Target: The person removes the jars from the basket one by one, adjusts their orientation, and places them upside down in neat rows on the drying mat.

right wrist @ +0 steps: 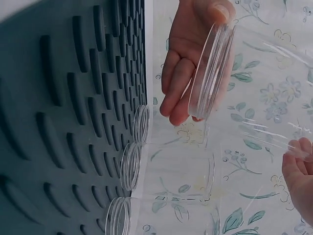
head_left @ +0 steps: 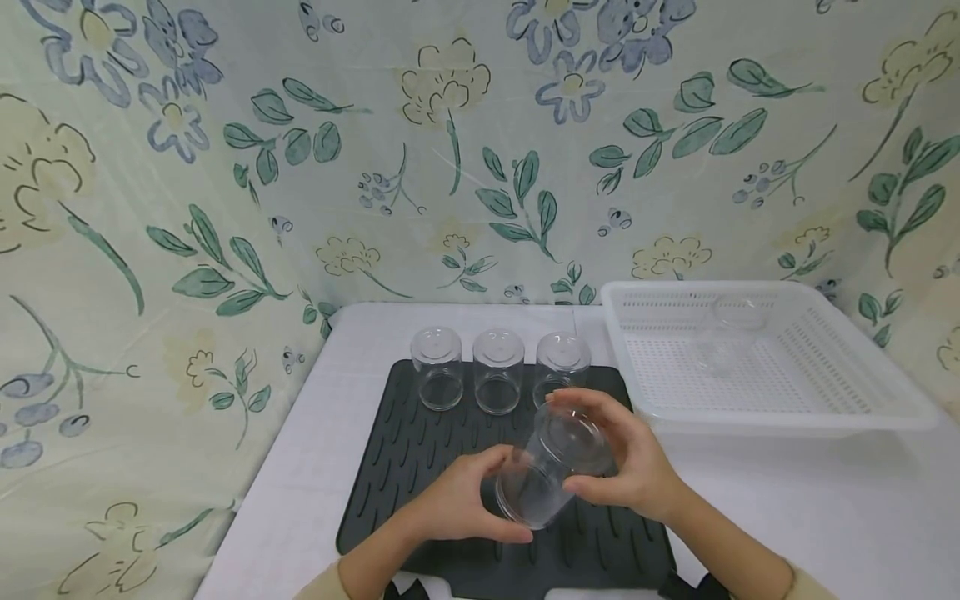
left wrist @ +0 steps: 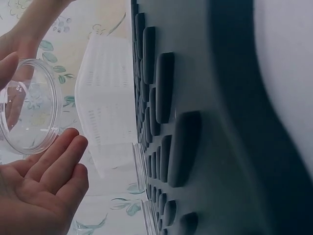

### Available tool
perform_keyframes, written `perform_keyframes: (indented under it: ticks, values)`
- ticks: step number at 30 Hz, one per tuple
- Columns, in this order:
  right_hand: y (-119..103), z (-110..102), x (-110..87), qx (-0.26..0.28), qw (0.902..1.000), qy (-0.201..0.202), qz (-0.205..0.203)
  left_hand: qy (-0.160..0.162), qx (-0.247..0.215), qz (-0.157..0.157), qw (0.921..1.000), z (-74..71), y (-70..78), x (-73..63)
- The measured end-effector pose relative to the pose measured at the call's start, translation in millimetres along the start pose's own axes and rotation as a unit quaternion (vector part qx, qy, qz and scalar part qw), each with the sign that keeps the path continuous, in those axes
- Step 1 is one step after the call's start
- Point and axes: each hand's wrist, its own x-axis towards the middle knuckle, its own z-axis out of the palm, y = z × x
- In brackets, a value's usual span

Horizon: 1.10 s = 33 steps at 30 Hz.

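Both hands hold a clear jar point(head_left: 551, 475), tilted above the dark drying mat point(head_left: 420, 492). In the head view my left hand point(head_left: 465, 500) grips its ridged mouth end, thumb on one side and fingers on the other. My right hand point(head_left: 633, 458) holds the other end, at the upper right. The left wrist view shows the round mouth of the jar point(left wrist: 34, 107) beside the left fingers point(left wrist: 54, 171). Three similar jars stand mouth down in a row along the mat's far edge: a left jar point(head_left: 437, 367), a middle jar point(head_left: 498, 371) and a right jar point(head_left: 561, 362), partly hidden by the right hand.
A white perforated plastic basket point(head_left: 772, 417) stands at the right, with another clear jar point(head_left: 731, 333) faintly visible inside. White cloth point(head_left: 285, 500) covers the table. Behind it hangs a flower-printed curtain point(head_left: 420, 208).
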Motion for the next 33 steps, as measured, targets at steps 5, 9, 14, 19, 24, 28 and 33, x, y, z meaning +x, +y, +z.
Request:
perform_keyframes:
  ticks: [5,9,14,19,24,28,33]
  values:
    - [1,5,0.6,0.005,0.9999,-0.012,0.004,-0.007,-0.005,0.012,0.9999,2.5,-1.5,0.7]
    - [2,9,0.3,0.0,0.9997,-0.018,0.014,-0.005,0.013,0.008,0.9999,4.3,-4.3,0.6]
    - [4,12,0.0,-0.014,0.9994,-0.028,0.011,0.0,0.033,-0.001,0.9995,4.6,-5.6,1.3]
    - [5,13,2.1,-0.015,0.9993,-0.034,0.005,0.008,0.06,0.006,0.9982,3.3,-5.5,1.1]
    - [4,13,5.9,-0.022,0.999,-0.038,0.009,0.02,0.085,0.016,0.996,0.3,-6.0,-0.5]
    - [6,13,7.4,-0.035,0.9984,-0.038,0.024,0.025,0.101,-0.003,0.9945,-2.9,-6.5,-3.6]
    - [12,13,9.5,-0.051,0.9974,-0.035,0.038,0.04,0.133,-0.049,0.9891,-12.0,-7.3,-8.9]
